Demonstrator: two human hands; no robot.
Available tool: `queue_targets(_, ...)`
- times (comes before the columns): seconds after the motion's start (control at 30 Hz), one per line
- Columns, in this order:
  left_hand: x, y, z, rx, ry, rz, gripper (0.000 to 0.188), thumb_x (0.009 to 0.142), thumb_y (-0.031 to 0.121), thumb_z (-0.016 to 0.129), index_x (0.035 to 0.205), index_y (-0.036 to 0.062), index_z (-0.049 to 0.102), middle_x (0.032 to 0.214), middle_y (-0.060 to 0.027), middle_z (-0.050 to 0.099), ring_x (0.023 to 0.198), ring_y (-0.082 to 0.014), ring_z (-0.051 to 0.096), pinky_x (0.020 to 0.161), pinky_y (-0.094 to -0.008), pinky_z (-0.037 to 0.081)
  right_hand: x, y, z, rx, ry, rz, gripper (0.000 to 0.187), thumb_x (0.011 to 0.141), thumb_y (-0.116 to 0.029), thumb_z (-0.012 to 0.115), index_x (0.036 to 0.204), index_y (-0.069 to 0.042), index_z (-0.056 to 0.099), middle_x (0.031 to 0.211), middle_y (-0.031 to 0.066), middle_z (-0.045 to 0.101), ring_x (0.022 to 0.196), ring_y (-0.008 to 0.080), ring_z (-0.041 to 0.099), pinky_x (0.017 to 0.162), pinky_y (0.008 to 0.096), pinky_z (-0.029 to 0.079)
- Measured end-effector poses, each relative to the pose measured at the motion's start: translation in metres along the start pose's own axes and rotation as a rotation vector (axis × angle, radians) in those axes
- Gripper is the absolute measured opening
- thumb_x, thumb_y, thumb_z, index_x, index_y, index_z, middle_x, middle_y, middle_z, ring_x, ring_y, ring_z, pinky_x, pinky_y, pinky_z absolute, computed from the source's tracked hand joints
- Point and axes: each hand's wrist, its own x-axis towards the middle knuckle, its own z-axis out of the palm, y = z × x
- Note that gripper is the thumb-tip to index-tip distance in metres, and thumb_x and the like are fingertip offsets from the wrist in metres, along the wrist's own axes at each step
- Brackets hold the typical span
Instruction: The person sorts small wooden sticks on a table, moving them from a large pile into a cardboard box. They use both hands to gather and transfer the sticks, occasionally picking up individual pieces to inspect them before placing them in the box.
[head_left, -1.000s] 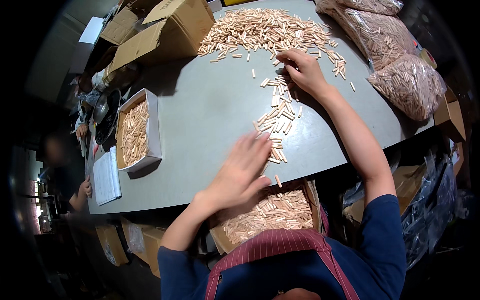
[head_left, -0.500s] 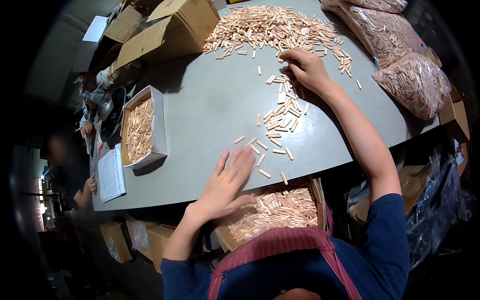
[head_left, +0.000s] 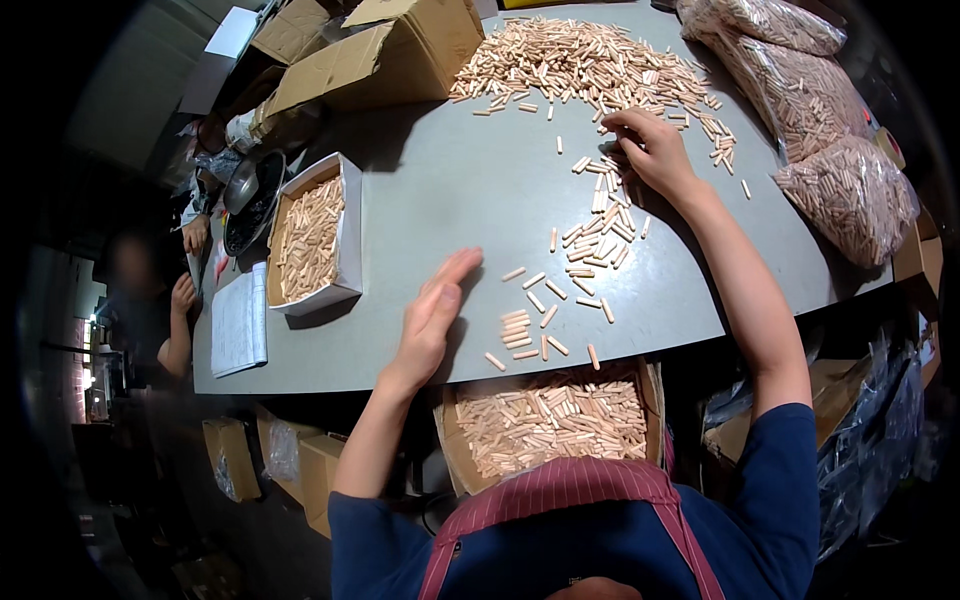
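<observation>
Short wooden dowels lie in a loose trail (head_left: 600,235) down the grey table, from a big dowel pile (head_left: 590,62) at the far side towards the near edge. Over the upper end of the trail is my right hand (head_left: 652,155), its fingers bent and apart, with no dowel visible in them. My left hand (head_left: 430,315) is left of the trail, fingers stretched out, holding nothing. A small row of dowels (head_left: 515,328) lies to its right by the near edge. Below that edge, against my apron, an open cardboard box (head_left: 452,440) holds many more dowels.
A white box (head_left: 350,235) of dowels stands at the left beside a paper pad (head_left: 240,318). Clear plastic bags (head_left: 850,200) full of dowels are at the right. An open carton (head_left: 420,60) stands far left. Another person's hand (head_left: 183,293) is at the left table edge.
My left hand has moved left, away from the near dowels, uncovering a small row of them. My right hand stays near the trail's upper end. The whole view has shifted somewhat.
</observation>
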Motion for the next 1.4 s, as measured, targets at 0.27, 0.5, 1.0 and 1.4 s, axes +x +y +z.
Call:
queue_targets(0.27, 0.024, 0.008, 0.022, 0.144, -0.29, 0.23, 0.058, 0.113, 0.039, 0.035, 0.149, -0.0025, 0.056, 0.156, -0.0166, 0.056, 0.154, -0.0352, 0.04, 0.128, -0.048, 0.022, 0.0, 0.0, -0.003, 0.001, -0.003, -0.025, 0.031, 0.087, 0.002, 0.062, 0.115, -0.003, 0.073, 0.111, 0.0139, 0.075, 0.1, 0.0302, 0.074, 0.089, 0.0376, 0.058)
queue_targets(0.5, -0.014, 0.017, 0.018, -0.041, -0.516, 0.263, 0.045, 0.111, 0.025, 0.043, 0.137, -0.0031, 0.067, 0.145, -0.0185, 0.066, 0.144, -0.0359, 0.053, 0.127, -0.0508, 0.03, 0.0, -0.002, -0.002, 0.006, -0.014, -0.021, 0.027, 0.084, 0.004, 0.063, 0.107, -0.004, 0.075, 0.104, 0.0134, 0.076, 0.095, 0.0302, 0.074, 0.084, 0.0383, 0.059)
queue_targets(1.0, 0.045, 0.046, 0.086, 0.634, -0.439, 0.602, 0.063, 0.106, 0.036, 0.057, 0.16, 0.0054, 0.044, 0.17, -0.0197, 0.034, 0.157, -0.0428, 0.029, 0.127, -0.0547, 0.024, 0.0, -0.004, -0.005, 0.007, 0.039, 0.008, 0.028, 0.089, 0.0, 0.06, 0.114, -0.004, 0.073, 0.108, 0.0153, 0.073, 0.1, 0.0358, 0.072, 0.086, 0.0419, 0.059)
queue_targets(1.4, -0.018, 0.035, 0.037, -0.023, -0.705, 0.456, 0.042, 0.106, 0.017, 0.055, 0.141, -0.0068, 0.061, 0.148, -0.02, 0.062, 0.143, -0.0387, 0.053, 0.124, -0.0515, 0.037, 0.001, 0.002, -0.001, 0.144, 0.069, 0.162, 0.03, 0.087, 0.0, 0.058, 0.109, -0.003, 0.077, 0.103, 0.0142, 0.077, 0.092, 0.0275, 0.076, 0.083, 0.0362, 0.06)
